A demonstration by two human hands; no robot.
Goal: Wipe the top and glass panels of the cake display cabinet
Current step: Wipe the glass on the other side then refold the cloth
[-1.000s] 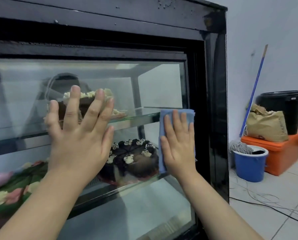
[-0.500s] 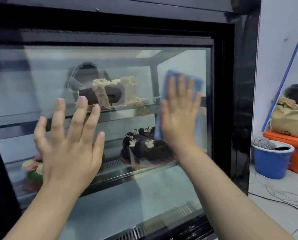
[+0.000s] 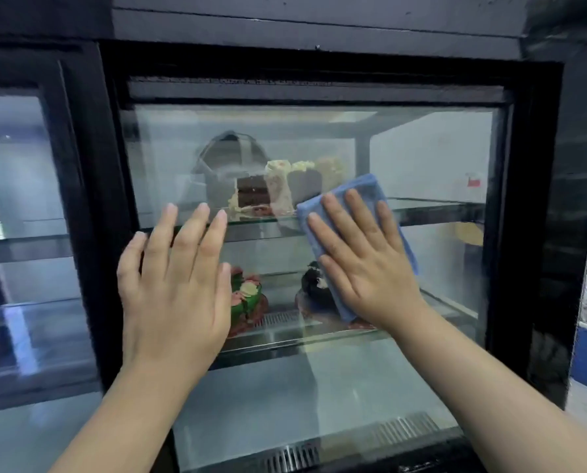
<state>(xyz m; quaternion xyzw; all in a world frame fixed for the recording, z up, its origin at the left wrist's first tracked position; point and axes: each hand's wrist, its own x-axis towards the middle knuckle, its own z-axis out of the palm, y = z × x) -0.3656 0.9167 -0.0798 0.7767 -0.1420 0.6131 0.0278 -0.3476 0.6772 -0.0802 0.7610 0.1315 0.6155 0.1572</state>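
A: Fingers (image 3: 356, 216) first. What are they doing?

B: On the right hand (image 3: 363, 264) they are straight and spread, pressing a folded blue cloth (image 3: 353, 189) flat against the glass panel (image 3: 421, 158). Nothing is curled round it. The left hand (image 3: 172, 295) is just as relaxed, fingers extended and together, laid flat against the same pane and holding nothing.

A: Where on the cake display cabinet (image 3: 527, 199) is that?

B: It's the front pane inside the black frame. The cloth sits about mid-height, a little right of centre, and its upper corner pokes out past the fingertips. The left hand is lower and to the left, near the frame's left upright. The two hands are apart.

A: And behind the glass?

B: A sliced cake (image 3: 278, 186) stands on the upper glass shelf (image 3: 438, 208), just left of the cloth. On the shelf below, a flower-decorated cake (image 3: 247, 298) shows between the hands, and a dark chocolate cake (image 3: 310, 288) is partly hidden by the cloth and right hand. A vent grille (image 3: 292, 457) runs along the near bottom edge.
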